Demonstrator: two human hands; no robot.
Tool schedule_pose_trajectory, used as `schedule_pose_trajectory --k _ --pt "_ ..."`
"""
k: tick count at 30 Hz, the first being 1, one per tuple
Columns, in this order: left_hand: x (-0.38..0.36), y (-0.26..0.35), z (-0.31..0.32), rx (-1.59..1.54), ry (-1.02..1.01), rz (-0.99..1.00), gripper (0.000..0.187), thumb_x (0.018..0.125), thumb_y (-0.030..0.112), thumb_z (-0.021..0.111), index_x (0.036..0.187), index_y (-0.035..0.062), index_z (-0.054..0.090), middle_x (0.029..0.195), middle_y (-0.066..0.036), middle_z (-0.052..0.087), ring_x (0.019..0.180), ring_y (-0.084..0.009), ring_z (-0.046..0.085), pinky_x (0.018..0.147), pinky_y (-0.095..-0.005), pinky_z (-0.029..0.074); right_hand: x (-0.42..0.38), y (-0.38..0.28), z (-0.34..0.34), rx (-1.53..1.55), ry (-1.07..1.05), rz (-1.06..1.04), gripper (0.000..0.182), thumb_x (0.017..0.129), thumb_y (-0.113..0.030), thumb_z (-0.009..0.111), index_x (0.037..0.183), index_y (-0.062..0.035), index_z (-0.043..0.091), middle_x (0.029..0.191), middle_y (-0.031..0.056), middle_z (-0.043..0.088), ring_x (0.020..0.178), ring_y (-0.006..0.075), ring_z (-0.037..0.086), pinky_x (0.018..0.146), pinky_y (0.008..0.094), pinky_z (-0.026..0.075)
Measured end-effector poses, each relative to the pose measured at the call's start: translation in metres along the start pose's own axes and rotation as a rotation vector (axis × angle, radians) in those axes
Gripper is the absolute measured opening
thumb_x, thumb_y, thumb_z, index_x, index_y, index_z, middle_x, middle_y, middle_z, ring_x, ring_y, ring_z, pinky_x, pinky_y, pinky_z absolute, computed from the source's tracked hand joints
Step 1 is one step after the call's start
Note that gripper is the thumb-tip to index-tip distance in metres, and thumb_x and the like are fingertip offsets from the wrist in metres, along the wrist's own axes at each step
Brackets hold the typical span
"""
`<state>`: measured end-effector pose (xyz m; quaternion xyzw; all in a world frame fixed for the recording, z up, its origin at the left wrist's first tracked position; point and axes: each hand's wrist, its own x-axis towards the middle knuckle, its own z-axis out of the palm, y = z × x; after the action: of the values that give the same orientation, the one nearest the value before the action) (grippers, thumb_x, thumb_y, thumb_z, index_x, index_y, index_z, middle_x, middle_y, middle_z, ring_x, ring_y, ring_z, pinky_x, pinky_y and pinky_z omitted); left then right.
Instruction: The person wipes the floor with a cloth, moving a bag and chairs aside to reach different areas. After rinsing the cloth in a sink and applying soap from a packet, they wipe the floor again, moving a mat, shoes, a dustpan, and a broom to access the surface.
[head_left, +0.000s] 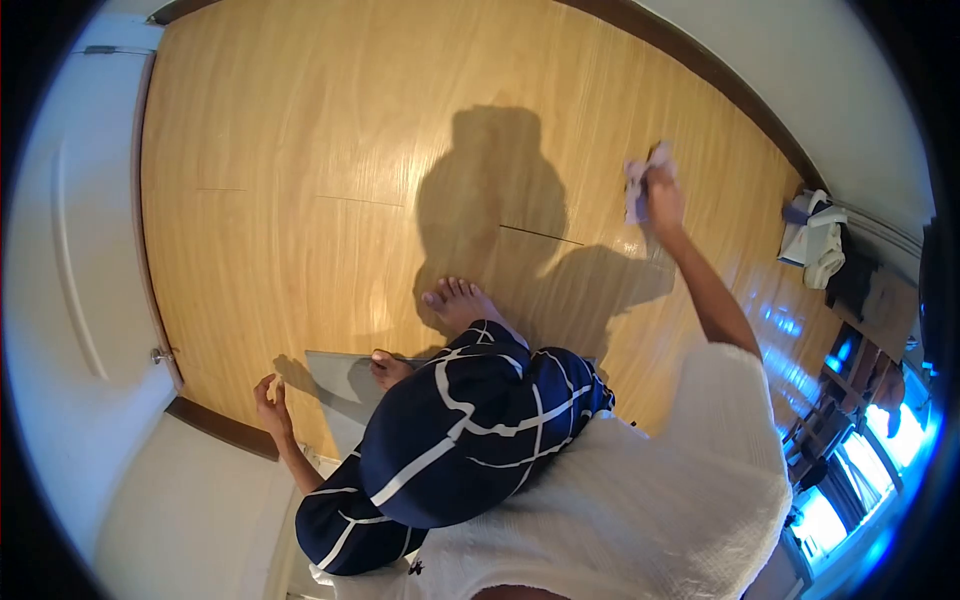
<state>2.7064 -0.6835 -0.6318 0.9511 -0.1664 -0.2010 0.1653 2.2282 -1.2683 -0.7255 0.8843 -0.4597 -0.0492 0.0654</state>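
On the right of the head view, my right hand (664, 205) is closed on a pale pinkish-purple cloth (636, 190), with the arm stretched out over the light wood floor (330, 130). The cloth is bunched at the fingers and looks to be at floor level. My left hand (271, 405) is raised at the lower left, its fingers apart and slightly curled, holding nothing. It is near a grey mat or panel (343, 385) on which one bare foot (390, 370) rests. The other bare foot (465, 305) is on the wood.
A white door (80, 230) with a knob (162, 356) stands at the left. Dark baseboard (730, 80) runs along the upper right wall. White items (815, 240) lie by the right wall, near brown furniture (850, 375) and bright windows (870, 465).
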Motion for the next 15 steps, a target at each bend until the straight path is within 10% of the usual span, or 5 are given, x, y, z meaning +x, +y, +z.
schedule_pose_trajectory --k 15 --pt "-0.006 0.003 0.001 -0.012 -0.006 0.004 0.022 0.084 0.020 0.059 0.103 0.0088 0.060 0.105 -0.005 0.055 0.094 -0.0195 0.052 0.068 -0.0308 0.040 0.039 0.015 -0.005 0.113 0.033 -0.037 0.015 0.076 -0.005 0.054 0.091 -0.0036 0.054 0.093 0.0132 0.057 0.083 0.0310 0.058 0.063 0.0415 0.049"
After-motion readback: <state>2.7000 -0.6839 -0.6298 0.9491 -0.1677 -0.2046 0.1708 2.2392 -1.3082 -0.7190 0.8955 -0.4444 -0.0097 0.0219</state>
